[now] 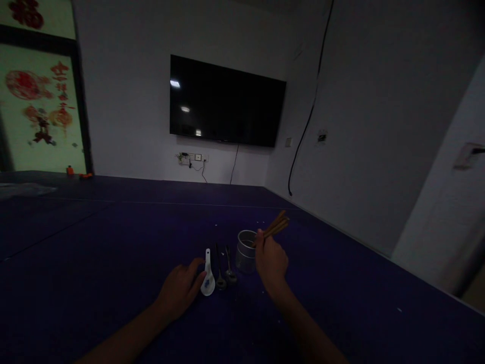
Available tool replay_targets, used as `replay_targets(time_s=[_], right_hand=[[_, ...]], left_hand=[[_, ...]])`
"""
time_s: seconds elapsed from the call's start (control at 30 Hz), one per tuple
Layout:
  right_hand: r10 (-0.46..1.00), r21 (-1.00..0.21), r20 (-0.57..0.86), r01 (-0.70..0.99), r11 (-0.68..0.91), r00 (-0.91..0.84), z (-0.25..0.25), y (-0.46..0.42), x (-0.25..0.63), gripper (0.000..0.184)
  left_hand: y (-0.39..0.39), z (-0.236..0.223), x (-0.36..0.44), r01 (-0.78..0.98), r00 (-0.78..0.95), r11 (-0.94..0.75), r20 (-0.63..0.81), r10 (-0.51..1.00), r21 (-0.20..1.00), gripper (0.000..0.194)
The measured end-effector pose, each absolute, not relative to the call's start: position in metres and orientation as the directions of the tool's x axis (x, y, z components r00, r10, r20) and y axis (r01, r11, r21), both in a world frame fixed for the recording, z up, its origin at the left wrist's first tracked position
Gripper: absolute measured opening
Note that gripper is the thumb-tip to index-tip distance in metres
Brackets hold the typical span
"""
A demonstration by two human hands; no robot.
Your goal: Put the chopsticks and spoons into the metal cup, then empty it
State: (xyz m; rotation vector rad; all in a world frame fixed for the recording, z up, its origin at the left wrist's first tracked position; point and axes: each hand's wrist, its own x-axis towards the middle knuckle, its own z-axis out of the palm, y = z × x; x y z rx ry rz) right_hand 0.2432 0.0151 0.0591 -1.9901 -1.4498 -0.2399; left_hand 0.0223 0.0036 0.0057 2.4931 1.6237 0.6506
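Observation:
In my right hand (271,260) is a bundle of brown wooden chopsticks (278,225), gripped in closed fingers. They slant up to the right, and their lower ends reach the mouth of a grey cylindrical holder (245,262). The holder stands upright on the dark blue surface. My left hand (180,289) rests beside a white soup spoon (208,280) with a blue mark in its bowl. Thumb and forefinger are apart, their tips at the spoon's left edge; whether they press on it I cannot tell. Two dark metal spoons (220,279) (230,275) lie between the white spoon and the holder.
The dark blue surface (125,242) runs back to the wall, with small white scraps on it. A television (227,103) hangs there above sockets and cables. A black cable (308,119) hangs down the right wall. Orange items (70,171) sit far left, near clear plastic (26,189).

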Motion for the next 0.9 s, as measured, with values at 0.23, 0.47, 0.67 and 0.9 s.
replay_targets(time_s=[0.23,0.47,0.67,0.9], right_hand=[[0.817,-0.416,0.443,0.892,-0.178,0.369,0.057,0.022,0.251,0.054],[0.797,-0.485,0.438,0.856,-0.181,0.416,0.049,0.026,0.255,0.048],[0.670,-0.661,0.473,0.733,-0.160,0.573,0.045,0.027,0.255,0.053],[0.534,-0.779,0.529,0.626,-0.002,0.659,0.045,0.024,0.254,0.068]], left_hand=[[0.006,0.005,0.022,0.854,0.377,-0.447,0.275,0.884,0.265,0.037],[0.004,0.008,0.023,0.856,0.396,-0.456,0.258,0.881,0.243,0.036],[0.006,0.005,0.023,0.854,0.407,-0.465,0.258,0.876,0.234,0.036],[0.007,0.003,0.023,0.848,0.421,-0.480,0.267,0.867,0.225,0.037]])
